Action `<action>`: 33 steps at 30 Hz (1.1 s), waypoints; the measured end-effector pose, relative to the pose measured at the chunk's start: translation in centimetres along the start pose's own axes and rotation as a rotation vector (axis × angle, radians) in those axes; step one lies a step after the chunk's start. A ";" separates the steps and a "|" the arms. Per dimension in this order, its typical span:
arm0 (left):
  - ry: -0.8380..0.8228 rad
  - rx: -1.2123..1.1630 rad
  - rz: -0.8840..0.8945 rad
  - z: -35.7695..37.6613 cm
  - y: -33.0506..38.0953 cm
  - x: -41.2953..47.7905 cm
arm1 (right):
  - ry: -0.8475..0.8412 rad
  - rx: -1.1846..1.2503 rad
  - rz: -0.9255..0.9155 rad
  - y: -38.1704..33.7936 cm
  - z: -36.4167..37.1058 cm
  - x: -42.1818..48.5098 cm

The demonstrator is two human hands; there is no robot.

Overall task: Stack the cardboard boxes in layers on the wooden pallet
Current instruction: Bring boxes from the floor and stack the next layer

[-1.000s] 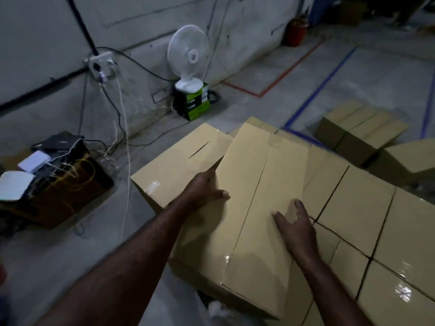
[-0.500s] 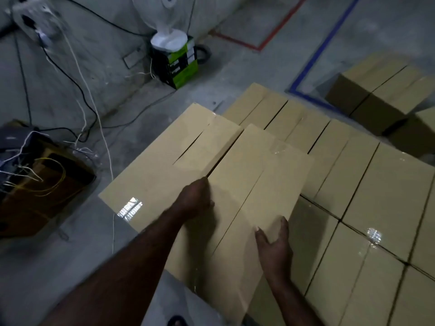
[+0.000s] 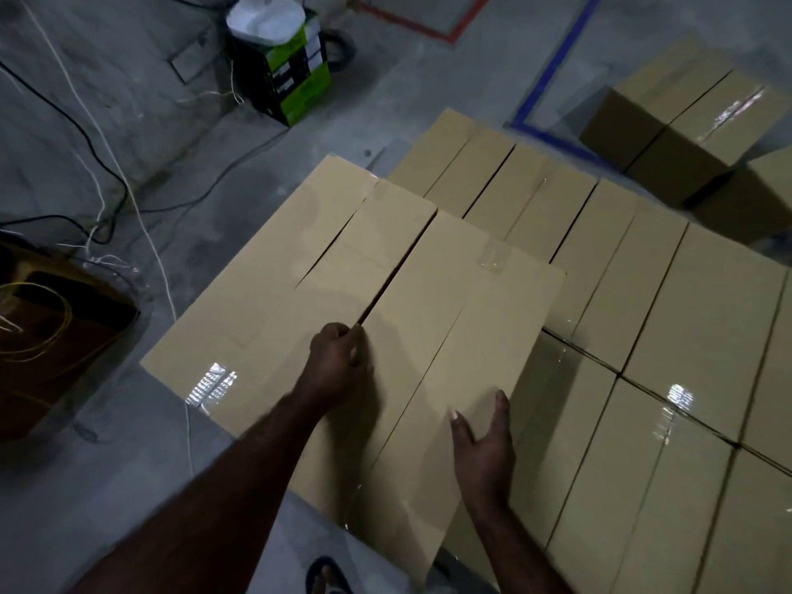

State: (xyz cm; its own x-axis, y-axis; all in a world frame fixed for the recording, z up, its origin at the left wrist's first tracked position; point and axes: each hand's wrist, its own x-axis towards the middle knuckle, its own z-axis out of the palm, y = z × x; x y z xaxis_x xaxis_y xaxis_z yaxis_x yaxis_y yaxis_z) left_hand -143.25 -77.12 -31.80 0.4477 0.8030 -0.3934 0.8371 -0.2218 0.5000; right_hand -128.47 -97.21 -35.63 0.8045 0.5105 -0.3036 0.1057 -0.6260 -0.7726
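The cardboard box (image 3: 480, 319) sits on top of the lower boxes (image 3: 685, 315), right beside another top box (image 3: 265, 310). The left hand (image 3: 338, 366) curls its fingers over the box's left edge. The right hand (image 3: 484, 448) lies flat on it, fingers straight

The picture is dim and cool, with a grey-blue cast over the grey concrete floor (image 3: 128, 486). Light seems to fall from above and the left. The left hand (image 3: 338, 362) throws a soft shadow rightward onto the top tan cardboard box (image 3: 463, 302), and that box darkens the lower tan cardboard boxes (image 3: 685, 319) just beside its right edge. White glare flares on the clear packing tape (image 3: 212, 381). The right hand (image 3: 484, 448) is underexposed, almost without detail. The dark brown box (image 3: 64, 336) at the left edge sinks into murk. Box seams bow toward the frame's edges, and fine detail is soft and grainy.
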 end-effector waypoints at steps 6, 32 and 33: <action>-0.016 0.050 0.115 -0.3 -1.8 0.1 | 0.028 -0.016 -0.025 0.2 0.8 0.1; -0.216 0.381 0.648 -2.0 -15.1 -10.7 | -0.242 -0.771 -0.149 -1.6 1.6 -5.1; -0.209 0.395 0.662 -1.9 -15.4 -10.6 | -0.259 -0.787 -0.141 -1.5 1.4 -6.1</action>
State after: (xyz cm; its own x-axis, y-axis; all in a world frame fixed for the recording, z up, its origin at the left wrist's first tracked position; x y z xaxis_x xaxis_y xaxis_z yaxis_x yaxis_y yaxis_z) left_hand -161.47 -81.17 -33.83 0.9077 0.3245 -0.2660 0.4088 -0.8272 0.3856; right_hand -134.34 -98.53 -33.37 0.6037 0.6737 -0.4262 0.6492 -0.7258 -0.2276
